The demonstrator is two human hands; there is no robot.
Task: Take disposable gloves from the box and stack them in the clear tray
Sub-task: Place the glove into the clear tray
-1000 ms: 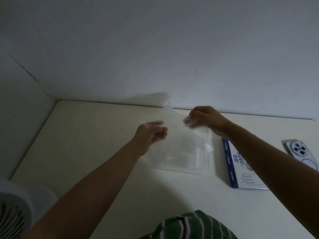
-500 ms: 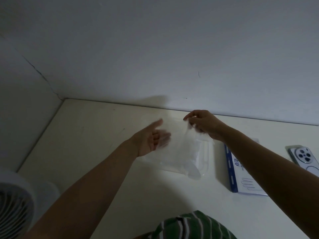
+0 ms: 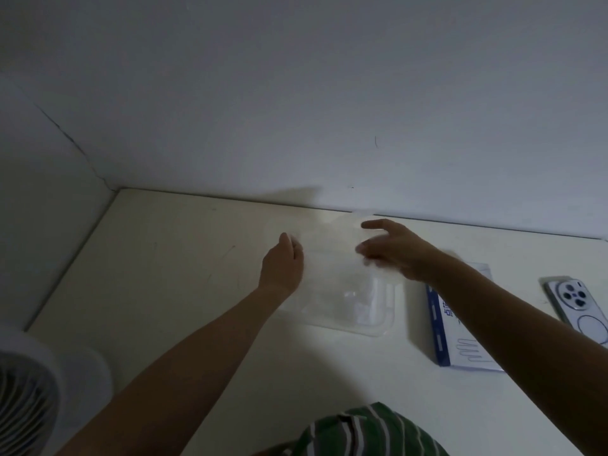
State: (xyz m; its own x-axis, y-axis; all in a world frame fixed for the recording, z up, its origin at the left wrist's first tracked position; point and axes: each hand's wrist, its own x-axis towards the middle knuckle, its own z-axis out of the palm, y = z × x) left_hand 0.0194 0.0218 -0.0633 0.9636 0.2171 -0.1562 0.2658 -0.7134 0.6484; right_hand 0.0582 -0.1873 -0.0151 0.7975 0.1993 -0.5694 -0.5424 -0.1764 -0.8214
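Taking the clear tray [image 3: 378,327] as the landmark, a white fan [image 3: 29,390] stands far to its left at the near edge of the cream counter [image 3: 171,291]. The left hand [image 3: 284,261] hovers just over the tray's left side, fingers curled loosely inward; the pictures do not settle whether it pinches anything. Between the 2 hands a thin translucent glove [image 3: 329,245] seems to stretch over the tray's far half, so faint and blurred that its edges cannot be traced. The right hand [image 3: 391,251] is over the tray's far right corner with fingers spread, motion-blurred, and whether it grips the glove cannot be told. Some pale film already lies in the tray's near right part. Right of the tray lies the blue-and-white glove box [image 3: 460,327], partly under the right forearm, and further right a phone [image 3: 579,307].

The step appears to be laying a glove flat. To do it well, both hands should lower the film evenly, keep it taut, line it up with the pile, and press lightly before letting go, since the fan could lift such light plastic.
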